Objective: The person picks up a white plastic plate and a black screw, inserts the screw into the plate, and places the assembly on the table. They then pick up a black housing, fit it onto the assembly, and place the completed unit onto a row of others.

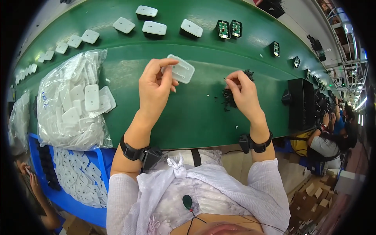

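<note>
My left hand [153,80] grips a translucent white plastic cover [185,73] by its left end, over the green table. The cover is a rounded rectangle with its inner side showing raised small posts. My right hand [243,89] is pinched around a tiny dark piece, too small to name for sure. It hovers beside and partly over a pile of small black parts [228,102], which spreads behind and left of the fingers. A few stray bits lie on the table between my hands.
To the left, a clear plastic bag [70,113] holds many white covers. Below it, a blue bin [102,164] contains more. Along the far side stand white-topped black cases [154,28] and open cases with green circuit boards [223,29]. A black box [300,103] stands right; co-workers sit beyond.
</note>
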`<state>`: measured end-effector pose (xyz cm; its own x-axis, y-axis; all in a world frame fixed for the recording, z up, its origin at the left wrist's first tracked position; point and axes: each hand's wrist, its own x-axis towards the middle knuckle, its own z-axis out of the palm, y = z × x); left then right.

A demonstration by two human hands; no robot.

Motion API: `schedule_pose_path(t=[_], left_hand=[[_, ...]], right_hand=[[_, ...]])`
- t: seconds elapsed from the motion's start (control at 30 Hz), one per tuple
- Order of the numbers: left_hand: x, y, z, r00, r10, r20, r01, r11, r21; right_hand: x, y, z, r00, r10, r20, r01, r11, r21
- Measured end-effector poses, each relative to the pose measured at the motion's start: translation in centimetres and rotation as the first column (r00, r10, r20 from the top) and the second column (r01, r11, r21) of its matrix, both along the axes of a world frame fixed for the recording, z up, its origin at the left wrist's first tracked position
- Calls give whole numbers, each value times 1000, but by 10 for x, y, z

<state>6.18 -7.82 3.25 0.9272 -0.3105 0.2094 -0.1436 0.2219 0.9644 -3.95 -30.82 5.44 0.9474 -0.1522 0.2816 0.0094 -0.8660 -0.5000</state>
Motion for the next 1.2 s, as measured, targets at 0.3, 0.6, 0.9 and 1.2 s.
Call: schedule_pose_path(t=[0.3, 0.6, 0.9, 1.2], left_hand=[[-14, -9, 2, 991, -53, 121, 32, 985, 171], [-14, -12, 1, 975, -6, 224, -42, 977, 210], [-18, -18, -2, 940, -6, 342, -83, 966, 245], [-18, -14, 1, 943, -23, 331, -65, 965, 254]], right_hand=[[34, 50, 10, 986, 165, 10, -80, 428, 900], [36, 55, 7, 994, 70, 89, -108, 349, 931], [31, 59, -4, 997, 77, 18, -44, 358, 933], [27, 66, -2, 994, 65, 90, -111, 581, 806]])
